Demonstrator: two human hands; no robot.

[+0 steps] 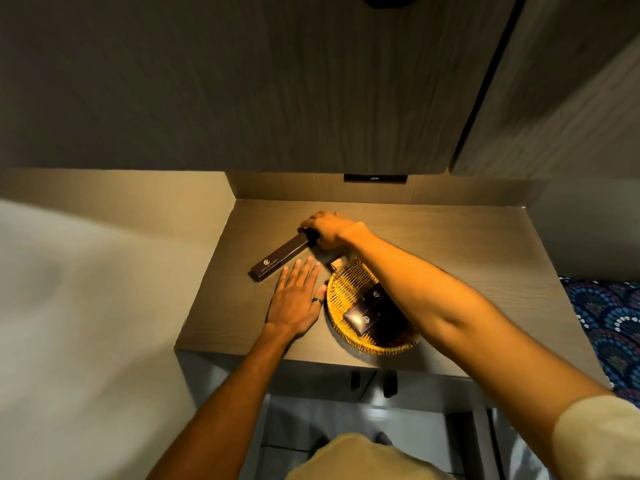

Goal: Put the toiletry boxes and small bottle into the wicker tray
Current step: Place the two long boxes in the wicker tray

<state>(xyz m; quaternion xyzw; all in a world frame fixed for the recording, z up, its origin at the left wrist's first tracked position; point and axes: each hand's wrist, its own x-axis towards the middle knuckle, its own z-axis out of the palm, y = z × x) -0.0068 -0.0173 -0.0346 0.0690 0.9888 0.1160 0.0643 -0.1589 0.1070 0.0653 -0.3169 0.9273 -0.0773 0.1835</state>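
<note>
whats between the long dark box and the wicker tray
The left hand, flat on the desk, lies between the long dark box and wicker tray in the head view.

Dark ring (317,300) on left grip (298,299); sleeve (599,438) seemingly cream.

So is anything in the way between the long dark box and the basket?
Only a small item, too hidden to identify, sits by the wicker tray's far rim. The right hand grips the long dark box's far end; the left hand lies flat beside the tray, under that path. Two boxes already fill part of the tray.
</note>
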